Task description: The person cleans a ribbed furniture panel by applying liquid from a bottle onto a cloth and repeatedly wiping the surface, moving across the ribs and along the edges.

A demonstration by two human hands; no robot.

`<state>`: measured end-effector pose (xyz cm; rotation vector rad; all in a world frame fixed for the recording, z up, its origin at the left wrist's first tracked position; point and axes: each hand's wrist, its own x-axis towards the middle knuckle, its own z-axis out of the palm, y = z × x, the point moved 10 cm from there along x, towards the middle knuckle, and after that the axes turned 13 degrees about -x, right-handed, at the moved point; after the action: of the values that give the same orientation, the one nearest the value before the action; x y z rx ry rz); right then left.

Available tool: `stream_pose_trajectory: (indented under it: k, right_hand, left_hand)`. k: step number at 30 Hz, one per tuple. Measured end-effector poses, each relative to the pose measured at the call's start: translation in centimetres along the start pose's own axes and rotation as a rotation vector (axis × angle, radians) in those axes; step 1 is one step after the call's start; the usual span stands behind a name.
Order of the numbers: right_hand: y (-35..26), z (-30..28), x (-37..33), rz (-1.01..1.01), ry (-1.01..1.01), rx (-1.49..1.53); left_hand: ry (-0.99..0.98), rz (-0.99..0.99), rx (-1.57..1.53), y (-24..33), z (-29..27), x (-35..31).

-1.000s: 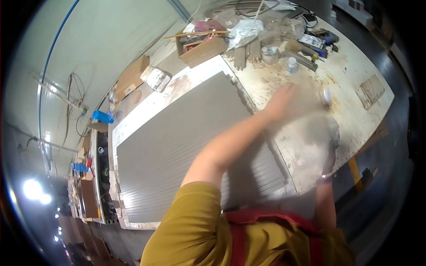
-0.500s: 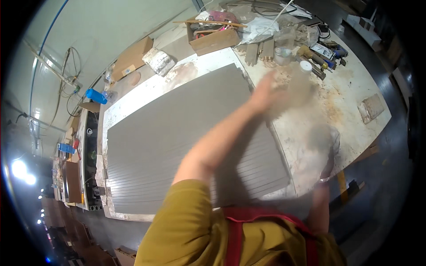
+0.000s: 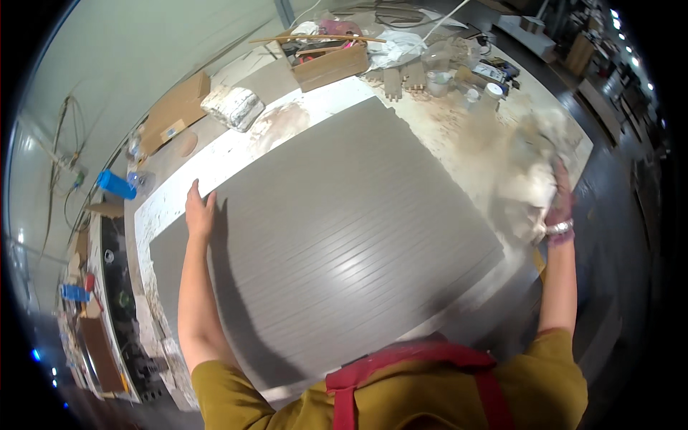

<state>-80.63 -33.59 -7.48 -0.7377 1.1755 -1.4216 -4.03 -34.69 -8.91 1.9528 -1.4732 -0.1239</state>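
Note:
A large grey-brown panel (image 3: 337,208) with fine parallel grooves lies flat on the white worktable. My left hand (image 3: 200,211) is over the panel's left edge with fingers stretched out and nothing in them, its shadow falling on the surface. To the right of the panel, my right hand (image 3: 561,199), a metal band around its wrist, grips a whitish, dusty cloth (image 3: 534,190). The cloth is smeared by motion, and most of the fingers are hidden behind it.
At the back stand an open cardboard box (image 3: 331,69) of odds and ends and a white-lidded jar (image 3: 491,97). A wrapped white block (image 3: 233,107), a flattened cardboard box (image 3: 174,115) and a blue bottle (image 3: 116,184) sit along the left rear. Brown dust marks the table (image 3: 448,122).
My left hand has swung from the right side of the panel across to its left edge. My right hand has lifted outward and farther away with the cloth. The whole view has shifted.

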Motion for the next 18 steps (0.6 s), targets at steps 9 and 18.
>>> stream_pose_trajectory:
  k: [9, 18]
  right_hand:
    - [12.8, 29.8, -6.9, -1.228, -0.517, -1.672]
    - [12.9, 33.6, 21.0, -0.654, 0.054, -1.875]
  left_hand:
    - [-0.164, -0.095, 0.313, -3.8, 6.5, 0.7]
    - [-0.170, -0.045, 0.291, -2.1, 8.1, 1.7]
